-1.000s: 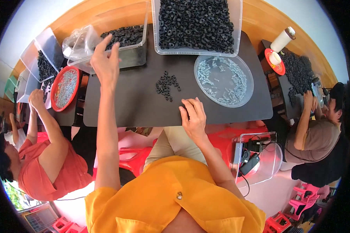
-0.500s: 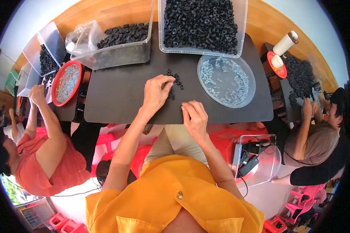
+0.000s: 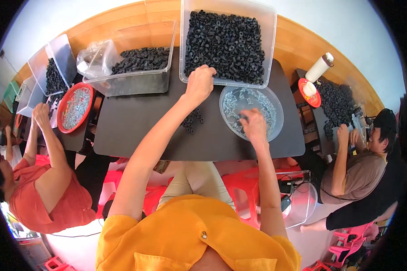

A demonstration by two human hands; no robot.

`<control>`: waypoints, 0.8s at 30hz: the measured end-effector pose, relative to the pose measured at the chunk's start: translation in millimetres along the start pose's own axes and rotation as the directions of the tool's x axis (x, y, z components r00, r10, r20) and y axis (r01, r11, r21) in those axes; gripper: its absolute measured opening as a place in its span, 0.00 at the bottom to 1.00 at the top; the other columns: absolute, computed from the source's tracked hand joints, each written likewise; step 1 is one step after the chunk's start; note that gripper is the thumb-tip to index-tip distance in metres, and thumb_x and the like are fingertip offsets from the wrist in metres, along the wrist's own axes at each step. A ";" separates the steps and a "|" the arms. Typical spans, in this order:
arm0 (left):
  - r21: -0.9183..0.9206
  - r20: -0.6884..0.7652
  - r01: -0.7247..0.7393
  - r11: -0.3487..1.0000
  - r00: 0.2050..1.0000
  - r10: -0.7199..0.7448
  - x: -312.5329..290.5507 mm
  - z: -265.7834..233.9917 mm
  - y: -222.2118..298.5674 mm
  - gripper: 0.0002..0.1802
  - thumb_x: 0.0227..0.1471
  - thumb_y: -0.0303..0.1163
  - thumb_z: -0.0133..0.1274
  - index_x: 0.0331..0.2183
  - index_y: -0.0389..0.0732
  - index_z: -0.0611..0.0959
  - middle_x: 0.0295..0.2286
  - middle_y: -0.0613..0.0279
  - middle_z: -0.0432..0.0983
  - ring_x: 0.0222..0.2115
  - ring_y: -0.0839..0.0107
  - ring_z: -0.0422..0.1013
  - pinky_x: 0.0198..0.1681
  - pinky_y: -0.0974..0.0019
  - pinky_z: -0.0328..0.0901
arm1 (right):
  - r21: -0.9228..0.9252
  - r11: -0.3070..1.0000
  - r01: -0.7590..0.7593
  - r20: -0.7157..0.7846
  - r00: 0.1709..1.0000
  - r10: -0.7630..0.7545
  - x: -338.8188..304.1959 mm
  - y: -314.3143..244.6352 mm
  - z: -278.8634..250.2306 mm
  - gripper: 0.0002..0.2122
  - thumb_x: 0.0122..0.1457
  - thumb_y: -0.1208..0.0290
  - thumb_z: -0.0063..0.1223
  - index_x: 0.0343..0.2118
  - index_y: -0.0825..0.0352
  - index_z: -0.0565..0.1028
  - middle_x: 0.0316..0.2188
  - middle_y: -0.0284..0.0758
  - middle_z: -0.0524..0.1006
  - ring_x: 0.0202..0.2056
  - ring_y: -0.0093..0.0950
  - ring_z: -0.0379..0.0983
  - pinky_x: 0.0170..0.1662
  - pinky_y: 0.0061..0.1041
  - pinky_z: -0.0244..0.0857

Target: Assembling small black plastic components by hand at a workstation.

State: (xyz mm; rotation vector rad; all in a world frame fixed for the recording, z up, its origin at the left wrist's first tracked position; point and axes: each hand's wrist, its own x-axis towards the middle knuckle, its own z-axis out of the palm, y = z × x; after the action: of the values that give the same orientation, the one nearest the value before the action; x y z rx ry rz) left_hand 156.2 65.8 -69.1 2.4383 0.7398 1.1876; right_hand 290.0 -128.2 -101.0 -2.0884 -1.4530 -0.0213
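Observation:
My left hand (image 3: 200, 84) is at the near rim of a clear plastic bin (image 3: 270, 49) full of small black ring-like plastic parts (image 3: 226, 45). Its fingers are bent together, and what they may hold is hidden. My right hand (image 3: 254, 126) is over a round clear tray (image 3: 224, 122) scattered with small metal springs (image 3: 269, 108). Its fingers are drawn in toward the thumb and slightly blurred; I cannot make out what is between them. Below my left wrist, a small cluster of black pieces (image 3: 192, 121) lies on the dark table (image 3: 140, 131).
A second clear bin (image 3: 122, 86) of black parts stands at the back left, with a plastic bag (image 3: 95, 61) beside it. People work at tables on both sides. A red tray (image 3: 63, 122) of springs is at left; a white bottle (image 3: 319, 67) stands at right.
My left hand has gone from the small cluster up to the bin's near rim. My right hand has moved from the table's front edge to the round tray. The view has shifted slightly.

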 end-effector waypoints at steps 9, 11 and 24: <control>0.218 0.286 -0.099 0.971 0.958 0.034 34.0 30.2 -12.8 0.18 0.38 0.14 0.45 0.32 0.40 0.81 0.33 0.48 0.70 0.34 0.49 0.71 0.37 0.54 0.67 | 0.159 0.986 -0.047 0.021 0.999 0.044 4.0 17.1 1.3 0.05 0.45 0.80 0.54 0.26 0.68 0.77 0.26 0.42 0.75 0.28 0.40 0.74 0.33 0.34 0.67; 0.234 0.300 -0.134 0.963 0.952 0.060 37.7 30.3 -15.6 0.16 0.39 0.15 0.45 0.31 0.40 0.81 0.32 0.49 0.69 0.33 0.50 0.71 0.37 0.55 0.67 | 0.135 0.990 -0.051 -0.037 0.998 0.057 5.0 19.0 -1.6 0.06 0.45 0.81 0.54 0.28 0.68 0.77 0.25 0.42 0.76 0.26 0.36 0.75 0.32 0.31 0.68; 0.330 0.478 -0.520 0.788 0.812 0.336 43.1 27.4 -34.5 0.10 0.33 0.18 0.55 0.26 0.38 0.77 0.30 0.56 0.69 0.34 0.60 0.72 0.35 0.61 0.69 | -0.013 0.992 0.123 0.218 0.969 -0.118 42.8 5.3 3.7 0.06 0.43 0.78 0.57 0.27 0.65 0.76 0.30 0.41 0.73 0.34 0.43 0.72 0.37 0.38 0.65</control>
State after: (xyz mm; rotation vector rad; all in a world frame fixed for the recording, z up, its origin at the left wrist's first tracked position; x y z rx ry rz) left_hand 189.8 117.0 -75.6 3.2378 0.3462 0.6385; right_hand 310.8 -91.3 -92.2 -2.0718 -1.7162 0.1451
